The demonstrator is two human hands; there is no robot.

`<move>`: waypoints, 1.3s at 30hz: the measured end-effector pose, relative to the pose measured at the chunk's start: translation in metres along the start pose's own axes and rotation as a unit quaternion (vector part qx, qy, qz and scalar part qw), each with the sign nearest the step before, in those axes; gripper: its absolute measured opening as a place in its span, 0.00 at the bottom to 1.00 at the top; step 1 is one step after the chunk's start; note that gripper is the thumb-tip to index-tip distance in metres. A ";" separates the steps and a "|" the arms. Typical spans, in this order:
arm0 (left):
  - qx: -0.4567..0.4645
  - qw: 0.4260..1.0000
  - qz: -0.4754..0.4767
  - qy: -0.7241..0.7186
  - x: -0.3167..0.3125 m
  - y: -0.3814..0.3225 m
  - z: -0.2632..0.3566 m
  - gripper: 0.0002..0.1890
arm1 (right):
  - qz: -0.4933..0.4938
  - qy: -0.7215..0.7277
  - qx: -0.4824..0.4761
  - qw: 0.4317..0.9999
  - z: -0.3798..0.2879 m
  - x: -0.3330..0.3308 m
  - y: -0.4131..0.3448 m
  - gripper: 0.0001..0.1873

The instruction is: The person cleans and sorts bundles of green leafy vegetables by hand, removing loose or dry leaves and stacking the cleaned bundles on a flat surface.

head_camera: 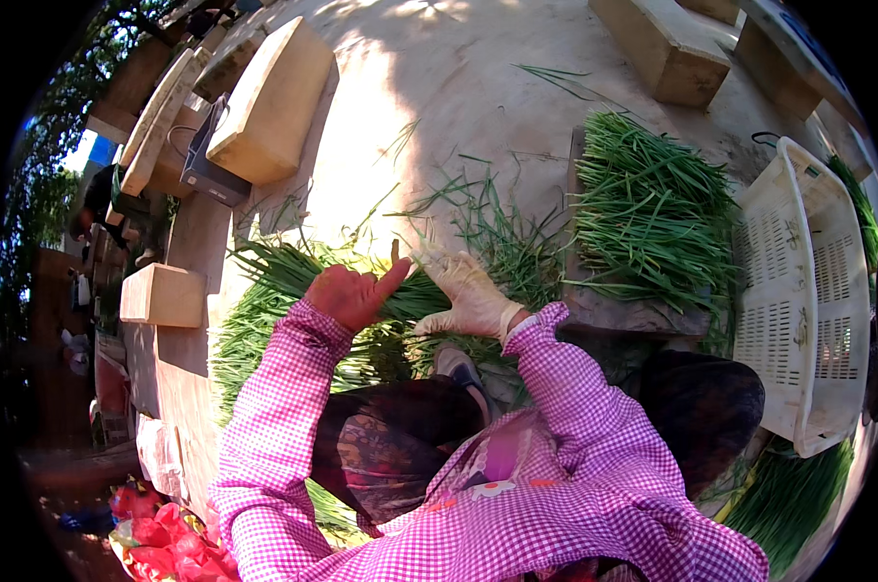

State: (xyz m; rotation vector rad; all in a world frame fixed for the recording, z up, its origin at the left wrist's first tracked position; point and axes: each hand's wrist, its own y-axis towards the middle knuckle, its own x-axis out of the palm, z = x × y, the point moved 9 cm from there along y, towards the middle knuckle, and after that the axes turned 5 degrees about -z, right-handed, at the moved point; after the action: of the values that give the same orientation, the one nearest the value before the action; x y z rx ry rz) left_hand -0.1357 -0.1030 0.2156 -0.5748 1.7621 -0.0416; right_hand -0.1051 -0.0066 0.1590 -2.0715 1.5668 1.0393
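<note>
My bare left hand (351,295) is closed around a bundle of long green leafy stalks, probably garlic chives (282,270), held across in front of me. At the bundle's right end is my right hand (471,295), in a pale thin glove, its thumb and fingers spread around that end. A larger pile of the same stalks (246,338) lies beneath and to the left. Loose leaves (500,218) are scattered beyond my hands. To the right, a thick stack of stalks (650,211) rests on a low dark slab (631,314).
A white slotted plastic crate (773,291) stands at the right, with more stalks (795,502) below it. Pale blocks (275,102) and a dark box (217,171) are at the upper left. Red plastic bags (177,545) lie lower left. A person (104,204) is at the far left.
</note>
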 end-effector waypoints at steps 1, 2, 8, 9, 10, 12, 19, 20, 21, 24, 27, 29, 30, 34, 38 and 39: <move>0.024 1.000 -0.003 -0.016 -0.010 0.007 0.007 0.53 | -0.024 -0.037 -0.018 0.999 -0.009 0.009 0.004 0.58; 0.047 0.997 -0.024 -0.054 -0.016 0.016 0.014 0.43 | -0.033 0.020 -0.031 0.999 -0.012 0.013 0.005 0.56; 0.153 0.983 -0.094 -0.025 -0.036 0.059 0.045 0.25 | 0.001 0.455 0.074 0.887 0.014 0.044 -0.003 0.33; 0.175 0.981 -0.085 -0.010 -0.037 0.069 0.049 0.22 | 0.026 0.523 0.107 0.845 0.020 0.044 -0.008 0.33; 0.183 0.980 -0.074 -0.001 -0.042 0.080 0.052 0.18 | 0.053 0.585 0.140 0.797 0.025 0.044 -0.013 0.34; 0.118 0.986 -0.116 0.032 -0.021 0.105 0.048 0.18 | 0.078 0.702 0.184 0.684 0.035 0.046 -0.021 0.31; -0.026 0.947 0.321 -0.006 -0.182 0.036 0.046 0.16 | 0.214 0.839 0.093 0.491 0.088 -0.020 -0.058 0.23; -0.065 0.936 0.332 -0.095 -0.194 0.008 0.032 0.16 | 0.243 0.838 0.067 0.484 0.092 -0.031 -0.062 0.24; -0.103 0.917 0.340 -0.181 -0.201 -0.020 0.021 0.16 | 0.270 0.836 0.037 0.476 0.093 -0.045 -0.066 0.25; -0.162 0.681 0.425 -0.574 -0.141 -0.065 0.002 0.10 | 0.305 0.851 -0.051 0.424 0.084 -0.081 -0.077 0.28; -0.262 0.579 0.362 -0.682 -0.071 -0.060 0.019 0.11 | 0.304 0.834 -0.123 0.443 0.069 -0.111 -0.086 0.32; -0.257 0.619 0.318 -0.671 -0.053 -0.047 0.032 0.15 | 0.221 0.833 -0.209 0.462 0.048 -0.122 -0.088 0.33; -0.240 0.635 0.312 -0.665 -0.054 -0.040 0.039 0.18 | 0.250 0.861 -0.169 0.408 0.046 -0.117 -0.089 0.35; -0.127 0.686 0.278 -0.660 -0.073 -0.011 0.078 0.28 | 0.267 0.836 -0.157 0.453 0.032 -0.120 -0.093 0.34; -0.163 0.729 0.225 -0.626 -0.069 0.003 0.105 0.26 | 0.263 0.835 -0.155 0.457 0.028 -0.117 -0.099 0.31; -0.193 0.735 0.199 -0.618 -0.066 0.002 0.108 0.25 | 0.277 0.827 -0.155 0.464 0.025 -0.118 -0.102 0.30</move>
State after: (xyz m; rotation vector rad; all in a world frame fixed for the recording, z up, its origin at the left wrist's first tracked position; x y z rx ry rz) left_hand -0.0264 -0.0457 0.2442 -0.3309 0.5038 0.8511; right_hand -0.0329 0.1238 0.2119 -2.8154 2.9663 -1.6417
